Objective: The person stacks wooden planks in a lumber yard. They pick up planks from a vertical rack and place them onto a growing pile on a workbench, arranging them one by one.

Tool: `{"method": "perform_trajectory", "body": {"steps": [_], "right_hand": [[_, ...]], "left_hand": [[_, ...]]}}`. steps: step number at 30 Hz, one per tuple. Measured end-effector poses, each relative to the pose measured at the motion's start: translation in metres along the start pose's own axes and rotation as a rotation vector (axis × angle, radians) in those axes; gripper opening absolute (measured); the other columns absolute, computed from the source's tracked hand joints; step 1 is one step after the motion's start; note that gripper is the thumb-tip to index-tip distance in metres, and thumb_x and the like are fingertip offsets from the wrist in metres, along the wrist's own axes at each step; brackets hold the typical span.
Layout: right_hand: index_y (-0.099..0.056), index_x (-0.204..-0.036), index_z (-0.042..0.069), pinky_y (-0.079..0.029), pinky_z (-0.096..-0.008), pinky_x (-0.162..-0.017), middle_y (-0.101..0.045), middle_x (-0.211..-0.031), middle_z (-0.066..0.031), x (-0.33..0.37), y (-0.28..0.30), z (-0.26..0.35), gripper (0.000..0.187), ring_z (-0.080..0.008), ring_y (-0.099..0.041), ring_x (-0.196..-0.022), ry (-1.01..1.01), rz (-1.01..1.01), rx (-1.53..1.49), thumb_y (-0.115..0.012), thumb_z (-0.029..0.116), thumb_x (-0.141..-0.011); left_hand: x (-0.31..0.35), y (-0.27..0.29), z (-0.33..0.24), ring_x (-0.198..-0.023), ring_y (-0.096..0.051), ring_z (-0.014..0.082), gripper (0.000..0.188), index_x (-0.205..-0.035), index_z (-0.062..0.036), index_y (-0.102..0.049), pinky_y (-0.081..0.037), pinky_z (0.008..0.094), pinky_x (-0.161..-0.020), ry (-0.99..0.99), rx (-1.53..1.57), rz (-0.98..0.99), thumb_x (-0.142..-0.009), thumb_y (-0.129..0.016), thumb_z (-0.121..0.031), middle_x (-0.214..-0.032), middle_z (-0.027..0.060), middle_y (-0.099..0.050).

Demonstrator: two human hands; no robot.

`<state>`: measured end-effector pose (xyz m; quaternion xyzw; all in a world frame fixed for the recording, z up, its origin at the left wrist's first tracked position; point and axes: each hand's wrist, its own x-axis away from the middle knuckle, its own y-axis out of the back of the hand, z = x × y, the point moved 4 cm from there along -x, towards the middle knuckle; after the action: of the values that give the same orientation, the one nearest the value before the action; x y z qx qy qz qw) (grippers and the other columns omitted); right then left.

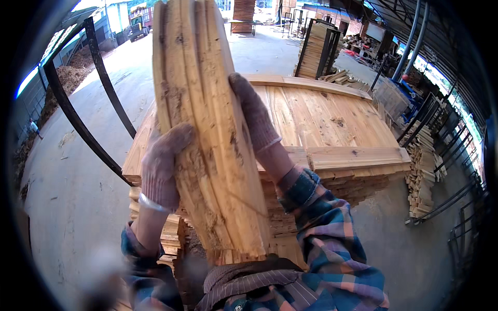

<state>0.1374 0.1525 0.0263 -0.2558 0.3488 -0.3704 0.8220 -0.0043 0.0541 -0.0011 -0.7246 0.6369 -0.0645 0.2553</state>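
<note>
Long, pale-yellow, rough-sawn wooden boards, seemingly several packed into one bundle, stood nearest the camera, held up before the chest with the upper end tipped left and the lower end near the waist.

At the far left, a dark, slim metal post rose beside the work, perhaps to keep stacked timber from sliding off. Next came the left hand in a dusty pink knitted glove, its thumb laid over the near face while its fingers closed around the left edge, their tips hidden behind the wood.

Higher up, the right hand, gloved alike, had its fingers closed against the opposite edge; how far they curled behind could not be told. Gripping both edges at different heights probably pressed the boards together and steadied their tilt.

Beyond and to the right lay a broad, flat-topped stack of light-brown planks, with crosswise strips along its near and far sides, possibly to level or bind the layers. Farther right, loose yellowish wood pieces lay heaped on the floor.
</note>
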Motion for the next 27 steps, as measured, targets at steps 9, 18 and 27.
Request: {"method": "perform_trajectory", "body": {"steps": [9,18,27], "right_hand": [[-0.064,-0.118,0.003,-0.046,-0.0313,-0.088,-0.063,-0.118,-0.0105,-0.019,0.248,0.112,0.050,-0.0201,-0.058,-0.103,-0.155,-0.528,0.918,-0.065,0.041,-0.086],[-0.069,-0.111,0.006,-0.049,-0.0250,-0.088,-0.066,-0.116,-0.0121,-0.032,0.298,0.139,0.027,-0.0199,-0.064,-0.103,-0.112,-0.317,1.195,-0.059,0.018,-0.089],[-0.067,-0.110,-0.003,-0.050,-0.0270,-0.082,-0.069,-0.104,-0.0087,-0.013,0.292,0.140,0.034,-0.0140,-0.063,-0.089,-0.096,-0.393,1.097,-0.063,0.022,-0.088]], "left_hand": [[-0.168,-0.047,0.149,-0.088,-0.062,0.0183,0.019,-0.095,-0.0007,-0.067,-0.051,0.0270,-0.083,0.205,-0.498,0.050,-0.084,-0.060,-0.015,-0.098,0.0078,-0.067],[-0.190,0.027,0.118,-0.113,-0.058,0.0270,0.067,-0.132,-0.0020,-0.048,-0.050,0.0370,-0.092,0.001,-1.168,-0.034,-0.075,-0.077,-0.023,-0.125,0.0201,-0.058],[-0.146,-0.104,0.140,-0.129,-0.041,0.0314,0.065,-0.137,-0.0064,-0.043,-0.039,0.0431,-0.106,-0.149,-1.749,0.583,-0.091,-0.052,-0.052,-0.142,0.0113,-0.040]]}}
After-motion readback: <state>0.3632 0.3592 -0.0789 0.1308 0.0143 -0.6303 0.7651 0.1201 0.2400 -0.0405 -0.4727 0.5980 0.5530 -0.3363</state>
